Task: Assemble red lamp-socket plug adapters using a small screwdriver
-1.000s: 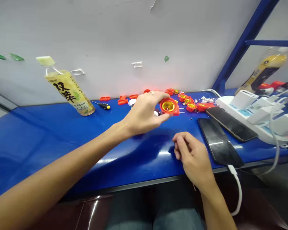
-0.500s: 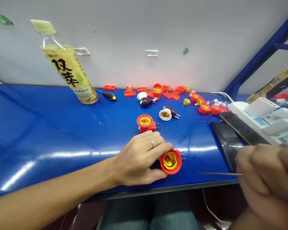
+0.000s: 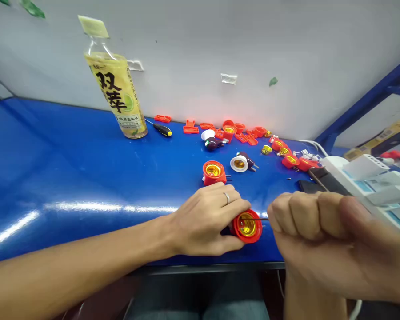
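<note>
My left hand, a ring on one finger, grips a red plug-in bulb socket near the table's front edge. The socket's gold threaded opening faces up toward me, and its pins point right. In a closed fist, my right hand holds a screwdriver; only its thin shaft shows, the handle being hidden by the fingers. The shaft's tip reaches into the socket's mouth. Just beyond my left hand stands another red socket. Behind it to the right lies a dark socket with a white rim.
A yellow drink bottle stands at the back left, beside a black-and-yellow screwdriver. Several red shells and gold threaded sleeves lie along the wall. On the right are a phone and a white organizer.
My right hand has moved left, bringing the screwdriver's shaft from beside the red socket into its opening. My left hand keeps its grip on the socket. The camera view has shifted somewhat.
</note>
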The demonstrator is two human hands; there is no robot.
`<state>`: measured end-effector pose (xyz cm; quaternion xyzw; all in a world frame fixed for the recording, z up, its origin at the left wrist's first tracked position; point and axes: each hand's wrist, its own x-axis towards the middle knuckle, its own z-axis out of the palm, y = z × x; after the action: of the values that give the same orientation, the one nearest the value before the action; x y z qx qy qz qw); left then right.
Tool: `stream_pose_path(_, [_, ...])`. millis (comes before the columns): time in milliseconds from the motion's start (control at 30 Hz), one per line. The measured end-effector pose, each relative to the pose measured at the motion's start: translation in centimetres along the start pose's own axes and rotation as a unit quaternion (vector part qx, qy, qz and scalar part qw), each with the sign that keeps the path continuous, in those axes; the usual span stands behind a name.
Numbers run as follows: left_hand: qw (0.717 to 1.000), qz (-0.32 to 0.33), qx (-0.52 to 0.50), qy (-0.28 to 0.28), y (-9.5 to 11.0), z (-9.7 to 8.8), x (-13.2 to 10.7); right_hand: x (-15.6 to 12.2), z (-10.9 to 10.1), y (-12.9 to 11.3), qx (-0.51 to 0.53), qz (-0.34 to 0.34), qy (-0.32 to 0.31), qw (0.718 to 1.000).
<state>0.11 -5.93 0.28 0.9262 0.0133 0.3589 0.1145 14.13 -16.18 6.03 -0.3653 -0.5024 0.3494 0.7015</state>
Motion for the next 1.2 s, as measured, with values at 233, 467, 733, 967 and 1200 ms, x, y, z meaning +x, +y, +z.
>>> stream_pose_path(233, [1.0,-0.005,0.005,-0.009,0.04,-0.06,0.11,-0.16,-0.12,-0.31,0.036,0.001,-0.029,0.999])
stream_pose_path(467, [1.0,-0.014,0.003,-0.017,0.22,-0.16,0.15,-0.04,-0.22,0.03,0.051,0.004,-0.027,0.998])
stream_pose_path(733, [1.0,-0.015,-0.009,-0.018,-0.02,0.03,0.1,0.02,-0.24,0.1,0.042,0.009,-0.037,0.998])
stream_pose_path(967, [0.999,-0.026,0.006,-0.029,0.1,-0.01,0.13,0.16,0.16,0.15,0.036,0.012,-0.052,0.998])
stream_pose_path(1200, [1.0,-0.012,0.009,-0.013,0.13,-0.08,0.15,-0.12,0.13,-0.07,0.012,0.021,-0.011,1.0])
